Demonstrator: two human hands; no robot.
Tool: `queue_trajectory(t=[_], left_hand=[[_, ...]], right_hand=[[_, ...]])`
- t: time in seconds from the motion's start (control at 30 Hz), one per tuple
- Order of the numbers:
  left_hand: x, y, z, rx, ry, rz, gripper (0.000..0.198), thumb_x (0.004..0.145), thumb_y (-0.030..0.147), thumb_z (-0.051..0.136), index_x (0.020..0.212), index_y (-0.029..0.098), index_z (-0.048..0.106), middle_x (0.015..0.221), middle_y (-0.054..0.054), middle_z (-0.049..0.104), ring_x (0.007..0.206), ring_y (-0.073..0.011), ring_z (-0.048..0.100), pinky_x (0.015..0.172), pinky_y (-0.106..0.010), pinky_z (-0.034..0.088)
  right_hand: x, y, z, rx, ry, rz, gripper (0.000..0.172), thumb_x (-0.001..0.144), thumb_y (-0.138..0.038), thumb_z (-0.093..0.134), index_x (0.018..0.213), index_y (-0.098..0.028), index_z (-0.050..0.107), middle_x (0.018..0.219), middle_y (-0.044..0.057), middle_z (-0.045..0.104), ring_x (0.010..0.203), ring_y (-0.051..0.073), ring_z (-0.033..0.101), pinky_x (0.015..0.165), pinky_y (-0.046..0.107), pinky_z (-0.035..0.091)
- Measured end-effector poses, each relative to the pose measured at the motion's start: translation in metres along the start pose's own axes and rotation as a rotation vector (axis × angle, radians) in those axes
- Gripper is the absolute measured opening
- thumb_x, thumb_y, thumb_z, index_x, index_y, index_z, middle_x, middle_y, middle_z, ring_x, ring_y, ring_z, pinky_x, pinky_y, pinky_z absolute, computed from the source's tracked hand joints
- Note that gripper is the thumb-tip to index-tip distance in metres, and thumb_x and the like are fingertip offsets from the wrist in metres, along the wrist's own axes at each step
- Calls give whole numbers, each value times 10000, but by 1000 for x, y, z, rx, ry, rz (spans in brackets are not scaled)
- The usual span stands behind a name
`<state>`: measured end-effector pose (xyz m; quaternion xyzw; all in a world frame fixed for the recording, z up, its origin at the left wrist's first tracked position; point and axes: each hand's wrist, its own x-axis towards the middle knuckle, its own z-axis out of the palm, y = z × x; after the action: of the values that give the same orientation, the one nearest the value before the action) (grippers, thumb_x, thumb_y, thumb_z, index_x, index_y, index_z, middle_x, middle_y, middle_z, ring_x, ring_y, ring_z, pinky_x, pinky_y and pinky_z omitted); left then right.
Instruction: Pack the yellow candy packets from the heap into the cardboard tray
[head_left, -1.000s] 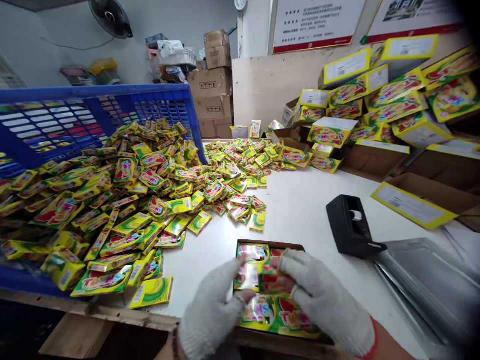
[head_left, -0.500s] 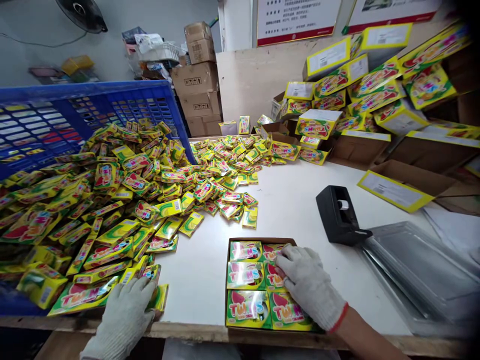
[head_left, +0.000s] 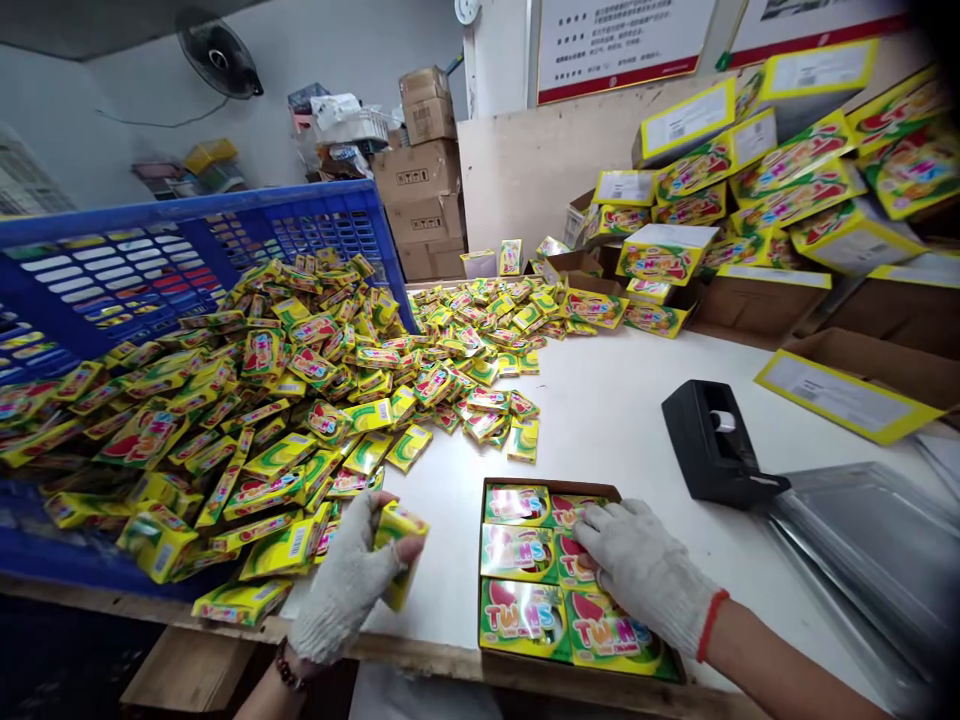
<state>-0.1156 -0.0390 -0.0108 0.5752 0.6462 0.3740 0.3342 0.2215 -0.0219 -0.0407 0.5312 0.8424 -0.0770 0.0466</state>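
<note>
My left hand (head_left: 349,575), in a white knit glove with bare thumb and fingertips, grips a small yellow-green candy box (head_left: 401,545) tilted above the table edge. To its right, an open brown carton (head_left: 484,560) holds several "TWINS" candy boxes (head_left: 523,612) packed flat in two columns. My right hand (head_left: 626,560), gloved too, lies over the carton's right column, its fingers stretched across the boxes there and covering part of them. Left of my left hand, a large heap of loose candy boxes (head_left: 255,430) spills onto the white table.
A blue plastic crate (head_left: 187,205) lies behind the heap. At right stand a black tape dispenser (head_left: 712,440) and clear plastic trays (head_left: 870,560). Printed display cartons (head_left: 667,255) are piled at the back right. The white tabletop (head_left: 600,400) ends at a wooden front edge.
My left hand has lifted off the heap and moved right and up with a candy box in its grip. My right hand stays over the carton. The view has shifted left.
</note>
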Motion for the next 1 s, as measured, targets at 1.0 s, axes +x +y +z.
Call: queue_trajectory(t=[1.0], left_hand=[[19, 51, 141, 561, -262, 590, 534, 910, 220, 486, 1423, 77, 450, 1426, -199, 495, 1373, -357, 397, 1173, -619, 249]], right_hand=[[15, 59, -18, 851, 379, 152, 172, 842, -211, 537, 967, -173, 649, 1028, 69, 627, 957, 193, 583, 876, 331, 461]])
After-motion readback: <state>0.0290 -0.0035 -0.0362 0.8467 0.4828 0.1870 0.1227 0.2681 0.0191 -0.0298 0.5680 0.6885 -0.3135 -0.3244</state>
